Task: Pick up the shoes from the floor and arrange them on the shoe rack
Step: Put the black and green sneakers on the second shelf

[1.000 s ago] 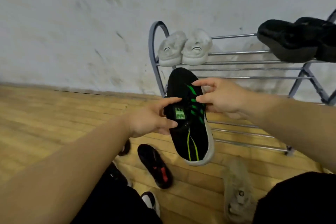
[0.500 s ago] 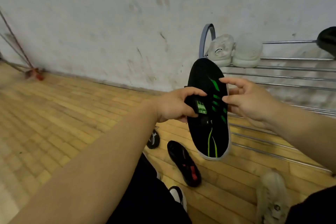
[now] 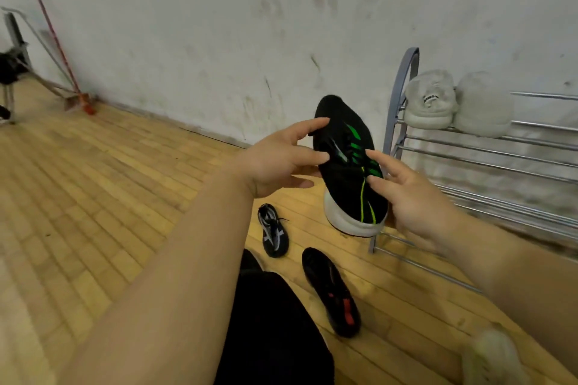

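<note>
The wooden floor [image 3: 93, 197] fills the lower part of the view, and a stained white wall [image 3: 219, 25] stands behind it. At 3 o'clock a metal shoe rack [image 3: 488, 162] stands against the wall, with a pair of pale grey slippers [image 3: 456, 103] on its top bars. In the centre, in front of the left end of the rack, the black sneaker with green stripes [image 3: 350, 166] is held in the air, toe up and white heel down. The left hand [image 3: 278, 162] touches its left side with fingers spread apart, and the right hand [image 3: 413, 200] supports its right side with loosely open fingers. At 6 o'clock a black shoe with red marks [image 3: 333, 292] lies on the floor, and just beside it a smaller black and grey sneaker [image 3: 272, 233]. At 9 o'clock a red-handled broom [image 3: 59, 44] leans on the wall.
</note>
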`<state>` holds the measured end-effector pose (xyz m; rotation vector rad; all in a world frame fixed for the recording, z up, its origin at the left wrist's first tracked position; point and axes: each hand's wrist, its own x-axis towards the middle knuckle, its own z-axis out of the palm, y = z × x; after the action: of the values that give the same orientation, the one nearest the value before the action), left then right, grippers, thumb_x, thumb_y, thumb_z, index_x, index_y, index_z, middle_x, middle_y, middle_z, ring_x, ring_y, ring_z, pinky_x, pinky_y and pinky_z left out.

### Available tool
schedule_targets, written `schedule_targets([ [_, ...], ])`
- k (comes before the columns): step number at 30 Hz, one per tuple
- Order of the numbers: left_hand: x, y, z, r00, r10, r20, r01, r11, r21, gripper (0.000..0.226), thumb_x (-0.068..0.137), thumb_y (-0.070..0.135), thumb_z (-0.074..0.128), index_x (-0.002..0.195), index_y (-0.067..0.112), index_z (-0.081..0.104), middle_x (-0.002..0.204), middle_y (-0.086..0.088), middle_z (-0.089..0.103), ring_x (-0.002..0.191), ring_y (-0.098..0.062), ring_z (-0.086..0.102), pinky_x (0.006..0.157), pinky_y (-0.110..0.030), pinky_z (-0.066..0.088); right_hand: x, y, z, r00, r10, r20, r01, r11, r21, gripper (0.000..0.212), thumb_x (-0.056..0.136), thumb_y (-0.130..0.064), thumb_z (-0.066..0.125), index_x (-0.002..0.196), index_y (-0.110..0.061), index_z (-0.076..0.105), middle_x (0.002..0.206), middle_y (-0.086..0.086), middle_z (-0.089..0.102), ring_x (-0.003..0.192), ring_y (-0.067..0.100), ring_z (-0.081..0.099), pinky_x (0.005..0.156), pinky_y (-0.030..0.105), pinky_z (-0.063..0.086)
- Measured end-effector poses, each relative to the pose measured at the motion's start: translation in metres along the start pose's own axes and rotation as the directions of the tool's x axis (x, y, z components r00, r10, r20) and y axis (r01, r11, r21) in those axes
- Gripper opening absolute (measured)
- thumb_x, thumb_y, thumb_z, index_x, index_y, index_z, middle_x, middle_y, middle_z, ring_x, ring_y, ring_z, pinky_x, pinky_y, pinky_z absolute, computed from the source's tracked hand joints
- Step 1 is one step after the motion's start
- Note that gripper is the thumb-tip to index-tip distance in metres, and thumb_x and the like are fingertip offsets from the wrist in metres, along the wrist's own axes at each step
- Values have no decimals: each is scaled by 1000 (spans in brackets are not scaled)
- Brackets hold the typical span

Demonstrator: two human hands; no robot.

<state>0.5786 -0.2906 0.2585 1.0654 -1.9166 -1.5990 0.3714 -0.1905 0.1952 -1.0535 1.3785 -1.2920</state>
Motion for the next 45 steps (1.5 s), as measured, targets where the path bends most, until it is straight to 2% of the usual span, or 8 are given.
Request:
schedule_targets([
  [4,-6,-10,-19,998,-59,2,57,981,186,65,98,29,68,153,46,38,130,5,64,115,-19,67,97,-40,55,10,23,1,1000,-7,-21,3,979,-203,46,106,-17,50,145,-40,49,124,-14,60,106,2,62,82,16,53],
  [9,6,-107,-41,966,-242,-93,251,963,98,61,97,31,68,150,44,42,129,4,60,117,-23,63,102,-47,53,37,79,12,992,111,58,-80,919,-386,47,106,-15,50,147,-38,46,146,-1,49,126,9,50,96,24,44],
  [12,14,-215,-45,873,-396,-286,426,903,51,63,93,36,71,149,40,44,136,-4,57,118,-24,59,103,-45,51,55,117,13,963,235,129,-142,855,-499,49,107,-19,49,152,-38,41,159,-1,38,145,16,38,106,27,40],
  [16,14,-346,-33,683,-612,-400,621,774,-124,67,95,28,71,154,27,39,136,-10,58,118,-38,62,68,-27,54,88,167,25,933,331,140,-198,798,-569,49,107,-20,48,151,-38,41,159,-5,37,147,15,35,110,28,37],
  [22,24,-460,-14,543,-779,-312,668,626,-402,68,96,14,71,154,26,40,142,-10,55,110,-30,63,96,-51,55,134,245,57,897,406,175,-255,798,-546,48,107,-16,47,152,-31,41,156,-6,42,141,12,40,108,26,38],
  [28,37,-482,-4,571,-697,-434,671,700,-243,71,91,4,73,150,24,40,128,2,52,113,-20,56,86,-28,53,151,273,65,880,435,192,-272,791,-548,48,106,-14,48,151,-31,44,151,-6,47,123,1,42,97,21,38],
  [35,33,-421,-9,605,-738,-298,508,647,-569,57,96,1,65,139,35,51,118,-17,59,75,-22,55,56,-30,46,151,212,48,906,361,220,-137,743,-655,48,106,-19,50,149,-38,44,158,-2,42,140,14,43,102,23,39],
  [45,31,-145,-26,918,-83,-389,3,979,-202,60,92,15,73,139,42,48,129,0,63,112,-18,66,77,-30,61,56,-15,-46,978,-138,158,209,568,-796,46,100,-33,57,133,-64,46,138,-19,58,120,7,58,95,33,51],
])
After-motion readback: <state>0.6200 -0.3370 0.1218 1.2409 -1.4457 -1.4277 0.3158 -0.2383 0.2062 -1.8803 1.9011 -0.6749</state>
